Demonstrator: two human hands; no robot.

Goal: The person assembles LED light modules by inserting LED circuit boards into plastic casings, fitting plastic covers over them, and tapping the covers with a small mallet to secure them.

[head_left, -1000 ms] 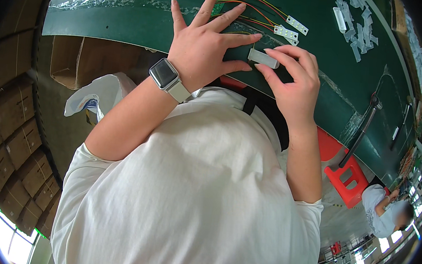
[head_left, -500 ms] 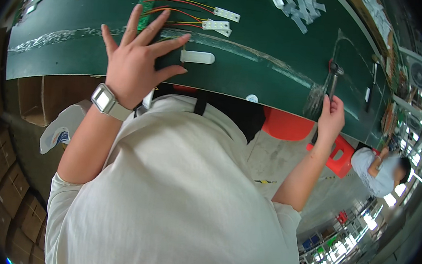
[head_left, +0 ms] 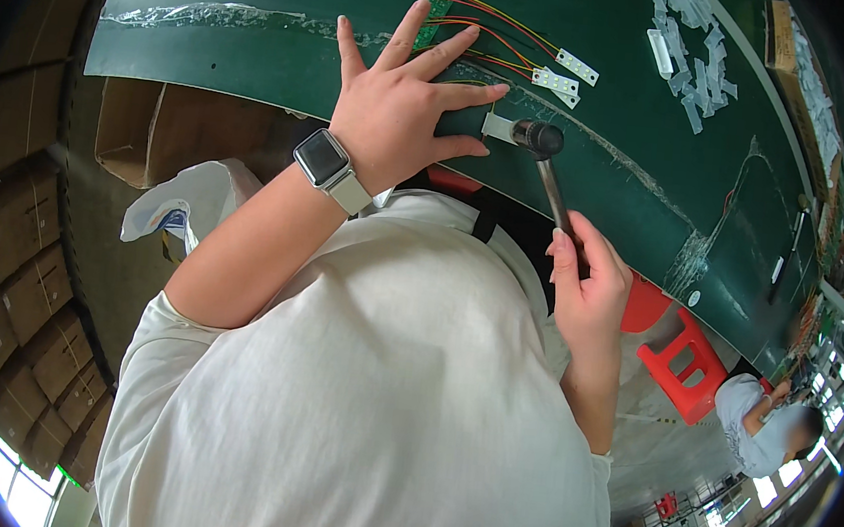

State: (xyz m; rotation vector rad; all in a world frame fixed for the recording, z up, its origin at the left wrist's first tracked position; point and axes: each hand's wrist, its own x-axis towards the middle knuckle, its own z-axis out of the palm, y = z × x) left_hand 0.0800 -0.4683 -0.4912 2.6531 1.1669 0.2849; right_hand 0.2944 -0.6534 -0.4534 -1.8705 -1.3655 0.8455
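Note:
My left hand point(head_left: 395, 111) lies spread on the green tabletop point(head_left: 259, 59), fingers apart, over part of a green circuit board point(head_left: 429, 25). Red and yellow wires point(head_left: 508, 28) run from the board to small white LED modules point(head_left: 577, 66). A rounded white plastic piece point(head_left: 497, 127) lies just right of my left thumb and forefinger. Gripped by its handle in my right hand point(head_left: 591, 278) is a hammer point(head_left: 552, 187). Its dark head is over the white piece's right end and hides it; whether they touch I cannot tell.
A heap of translucent strips point(head_left: 700, 72) and a white plastic piece point(head_left: 660, 54) lie at the far right. A thin dark tool point(head_left: 779, 270) rests near the right edge. Red stools point(head_left: 684, 367) stand below, with a person point(head_left: 764, 424) beyond. Cardboard boxes point(head_left: 27, 299) line the left.
My right hand has brought the hammer left from the table's right side to the white piece. My left hand stays spread by the board. The whole view has turned and shifted.

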